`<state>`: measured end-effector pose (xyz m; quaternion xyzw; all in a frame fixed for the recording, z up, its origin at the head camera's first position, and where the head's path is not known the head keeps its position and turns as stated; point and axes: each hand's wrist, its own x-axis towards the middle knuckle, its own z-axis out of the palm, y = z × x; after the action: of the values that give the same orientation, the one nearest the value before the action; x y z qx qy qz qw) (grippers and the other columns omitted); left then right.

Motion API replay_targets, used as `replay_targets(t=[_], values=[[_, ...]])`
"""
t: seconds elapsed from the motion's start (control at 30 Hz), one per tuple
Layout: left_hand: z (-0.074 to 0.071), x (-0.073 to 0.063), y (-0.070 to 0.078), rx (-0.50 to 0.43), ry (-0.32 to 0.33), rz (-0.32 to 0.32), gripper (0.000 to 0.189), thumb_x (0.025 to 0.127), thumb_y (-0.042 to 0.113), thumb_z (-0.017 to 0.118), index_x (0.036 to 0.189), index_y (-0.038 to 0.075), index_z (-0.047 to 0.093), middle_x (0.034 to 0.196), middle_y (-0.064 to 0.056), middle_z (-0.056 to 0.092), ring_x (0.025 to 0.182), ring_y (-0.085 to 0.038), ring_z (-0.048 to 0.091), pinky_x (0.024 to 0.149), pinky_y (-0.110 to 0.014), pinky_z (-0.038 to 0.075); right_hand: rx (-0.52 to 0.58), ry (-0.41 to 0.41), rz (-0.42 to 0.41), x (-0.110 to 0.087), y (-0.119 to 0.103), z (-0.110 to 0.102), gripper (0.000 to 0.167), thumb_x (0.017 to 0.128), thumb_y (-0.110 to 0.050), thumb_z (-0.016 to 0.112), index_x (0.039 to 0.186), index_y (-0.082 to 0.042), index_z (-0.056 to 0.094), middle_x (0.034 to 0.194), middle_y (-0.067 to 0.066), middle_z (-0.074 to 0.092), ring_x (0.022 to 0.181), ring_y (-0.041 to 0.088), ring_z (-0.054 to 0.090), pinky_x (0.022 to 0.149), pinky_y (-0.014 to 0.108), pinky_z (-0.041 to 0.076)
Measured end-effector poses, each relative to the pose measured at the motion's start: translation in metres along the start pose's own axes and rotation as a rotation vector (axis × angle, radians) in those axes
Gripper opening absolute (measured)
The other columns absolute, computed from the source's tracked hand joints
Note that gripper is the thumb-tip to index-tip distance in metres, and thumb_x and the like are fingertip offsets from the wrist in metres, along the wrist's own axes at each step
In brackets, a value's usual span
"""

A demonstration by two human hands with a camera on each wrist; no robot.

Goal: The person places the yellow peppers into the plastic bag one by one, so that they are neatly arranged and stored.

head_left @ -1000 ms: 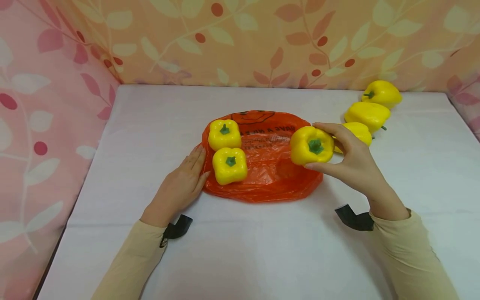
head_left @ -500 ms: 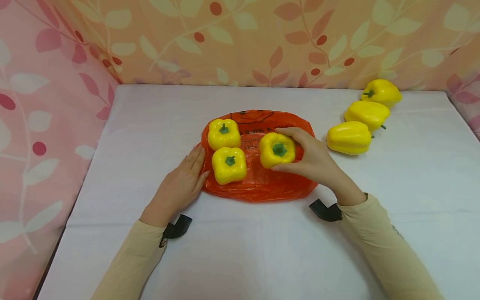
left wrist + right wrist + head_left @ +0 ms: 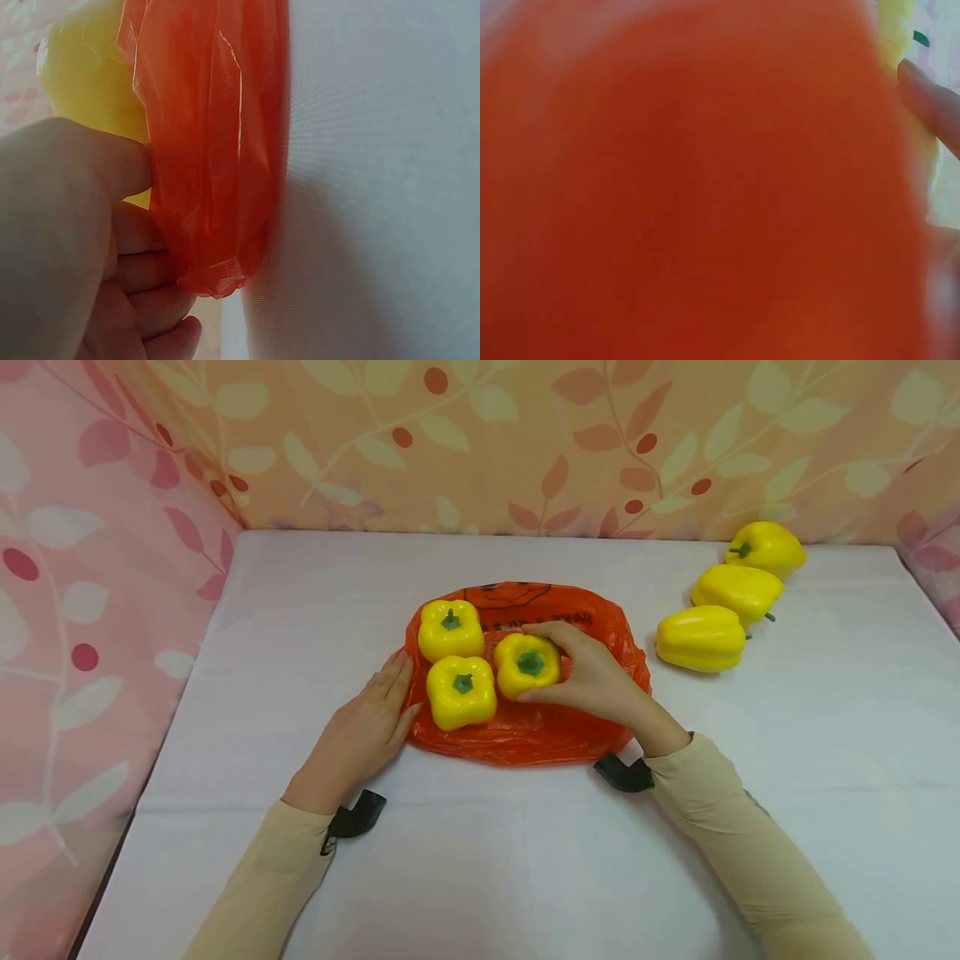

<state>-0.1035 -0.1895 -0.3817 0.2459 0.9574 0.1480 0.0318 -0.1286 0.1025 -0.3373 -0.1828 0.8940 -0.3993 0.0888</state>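
An orange-red plastic bag [image 3: 525,737] lies spread in the middle of the table. Two yellow bell peppers, a rear one [image 3: 451,639] and a front one [image 3: 461,700], stand stem up at its left end. My right hand [image 3: 592,681] grips another yellow bell pepper [image 3: 517,681] between thumb and fingers, stem up, just right of those two. My left hand [image 3: 360,735] rests at the bag's left edge with its fingers extended along it. In the left wrist view the thumb touches the bag's side [image 3: 210,150]. Bag film fills most of the right wrist view, blurred.
Three more yellow bell peppers, a near one [image 3: 701,638], a middle one [image 3: 735,593] and a far one [image 3: 767,550], lie in a slanting row at the back right. The white-covered table [image 3: 480,860] meets a floral curtain [image 3: 480,452] behind and a pink one at left.
My right hand has carried its bell pepper leftward over the bag, close to the other two. The left hand has stayed in place.
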Motion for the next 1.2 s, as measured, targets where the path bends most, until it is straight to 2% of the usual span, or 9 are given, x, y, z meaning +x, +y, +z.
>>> replay_targets(t=[0.23,0.63,0.8,1.2], values=[[-0.0003,-0.0003,0.0010,-0.005,-0.003,-0.006,0.064,0.098,0.028,0.049,0.146,-0.005,0.025,0.152,-0.019,0.024,0.138,-0.031,0.027,0.108,-0.046,0.031,-0.004,-0.003,-0.014,0.0019,0.0017,0.0054,0.079,0.070,-0.035,0.083,0.137,-0.013,0.047,0.136,0.000,0.048,0.122,0.019,0.043,0.103,0.042,0.038],[-0.0011,-0.0010,0.0012,-0.002,0.007,-0.001,0.064,0.098,0.029,0.049,0.146,-0.005,0.026,0.152,-0.019,0.026,0.138,-0.032,0.028,0.107,-0.046,0.032,0.007,-0.037,-0.010,0.0009,0.0033,0.0082,0.081,0.073,-0.032,0.082,0.141,-0.012,0.041,0.141,0.003,0.043,0.127,0.023,0.039,0.108,0.049,0.030],[-0.0008,-0.0016,0.0013,0.001,0.005,-0.007,0.064,0.098,0.030,0.049,0.146,-0.005,0.025,0.152,-0.018,0.025,0.138,-0.031,0.028,0.107,-0.045,0.032,0.022,-0.038,-0.027,0.0000,0.0040,0.0095,0.082,0.073,-0.028,0.082,0.141,-0.009,0.041,0.142,0.004,0.043,0.128,0.023,0.039,0.107,0.048,0.032],[-0.0011,-0.0007,0.0013,-0.005,-0.009,-0.016,0.064,0.098,0.030,0.048,0.147,-0.004,0.024,0.153,-0.018,0.024,0.139,-0.031,0.026,0.108,-0.046,0.030,0.033,-0.059,-0.040,-0.0016,0.0071,0.0106,0.081,0.073,-0.030,0.082,0.140,-0.013,0.041,0.143,0.003,0.042,0.128,0.022,0.039,0.106,0.048,0.034]])
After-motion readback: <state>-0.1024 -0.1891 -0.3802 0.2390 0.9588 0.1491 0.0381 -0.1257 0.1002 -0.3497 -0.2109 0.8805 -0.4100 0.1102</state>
